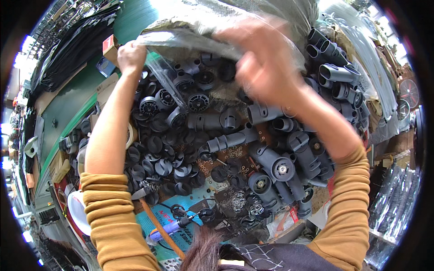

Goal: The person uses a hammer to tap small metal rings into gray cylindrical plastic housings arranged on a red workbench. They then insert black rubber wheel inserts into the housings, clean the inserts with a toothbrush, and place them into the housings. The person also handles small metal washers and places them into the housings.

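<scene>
Both my arms reach to the far side of the workbench. My left hand (pixel 132 56) is closed on the edge of a clear plastic bag (pixel 190 39), and a strip of its film hangs down from the fist. Smeared by motion, my right hand (pixel 266 58) is over the bag's right part; its fingers cannot be made out. Below the hands lie round black slotted caps (pixel 163 167) in a heap. Dark grey plastic tube fittings (pixel 282 169) are piled to the right. Black round ribbed parts (pixel 198 103) sit just under the bag.
An electric screwdriver (pixel 165 230) with a purple-blue body lies near me on a printed blue sheet (pixel 143 222). Beside it is a wooden stick (pixel 158 223). Small springs (pixel 246 205) and metal nuts (pixel 233 152) are scattered mid-bench. A small orange-and-brown box (pixel 110 47) stands beyond my left hand.
</scene>
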### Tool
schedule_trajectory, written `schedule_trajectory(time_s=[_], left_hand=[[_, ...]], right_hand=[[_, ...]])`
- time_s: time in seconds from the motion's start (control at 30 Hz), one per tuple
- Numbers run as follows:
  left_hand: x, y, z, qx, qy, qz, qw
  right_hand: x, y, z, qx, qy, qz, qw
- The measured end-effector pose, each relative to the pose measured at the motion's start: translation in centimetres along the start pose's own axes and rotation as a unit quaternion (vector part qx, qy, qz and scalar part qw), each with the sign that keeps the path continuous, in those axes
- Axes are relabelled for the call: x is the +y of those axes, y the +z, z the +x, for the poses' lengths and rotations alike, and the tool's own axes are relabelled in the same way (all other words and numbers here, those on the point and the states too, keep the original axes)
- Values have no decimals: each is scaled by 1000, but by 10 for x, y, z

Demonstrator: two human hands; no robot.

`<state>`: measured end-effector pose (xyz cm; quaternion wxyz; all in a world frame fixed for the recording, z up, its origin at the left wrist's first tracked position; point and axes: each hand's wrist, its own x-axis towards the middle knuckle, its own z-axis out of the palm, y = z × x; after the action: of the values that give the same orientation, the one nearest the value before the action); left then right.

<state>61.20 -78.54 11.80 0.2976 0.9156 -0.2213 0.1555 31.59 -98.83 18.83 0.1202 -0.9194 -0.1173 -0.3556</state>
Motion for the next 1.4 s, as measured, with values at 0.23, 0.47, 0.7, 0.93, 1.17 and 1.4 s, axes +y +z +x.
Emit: schedule_trajectory(time_s=[0.23,0.47,0.7,0.93,1.17,1.4], left_hand=[[13,-61,-12,-210,-107,21,972],[103,26,-71,-480,-61,-340,806],[93,160,5,-184,290,75,936],[88,191,33,-218,301,95,924],[60,132,34,-224,401,97,883],[33,89,38,-212,601,83,766]], right_hand=[[46,198,-8,-233,452,122,853],[151,116,-10,-270,350,22,897],[150,57,11,-271,298,-56,914],[146,76,11,-287,268,-106,914],[95,120,-25,-356,255,-99,894],[138,106,-47,-359,306,-105,875]])
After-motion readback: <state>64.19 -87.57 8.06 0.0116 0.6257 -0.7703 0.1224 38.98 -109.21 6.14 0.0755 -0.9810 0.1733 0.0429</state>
